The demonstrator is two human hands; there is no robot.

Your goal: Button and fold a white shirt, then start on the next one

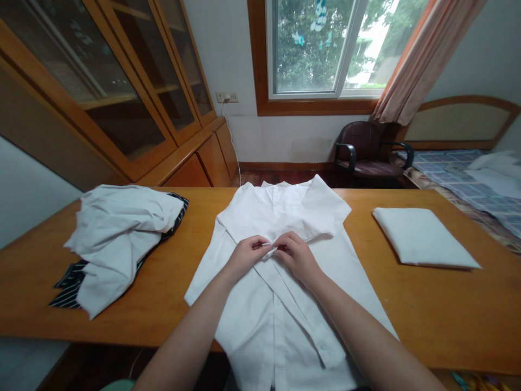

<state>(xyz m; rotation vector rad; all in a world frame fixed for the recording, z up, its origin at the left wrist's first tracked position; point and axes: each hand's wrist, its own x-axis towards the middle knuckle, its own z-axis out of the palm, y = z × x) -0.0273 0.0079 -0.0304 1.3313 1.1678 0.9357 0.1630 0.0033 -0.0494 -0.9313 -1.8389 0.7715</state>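
A white button-up shirt (285,304) lies spread on the wooden table (448,304), front side up, its lower part hanging over the near edge. My left hand (246,255) and my right hand (297,255) meet at the shirt's middle. Both pinch a small fold of the white cloth between their fingertips, close to the front placket. The shirt's sleeves are folded in across its chest.
A heap of white cloth over a dark striped garment (118,233) lies at the table's left. A folded white garment (423,236) rests at the right. Behind the table stand a glass-fronted cabinet (122,92), a dark armchair (366,152) and a bed (480,179).
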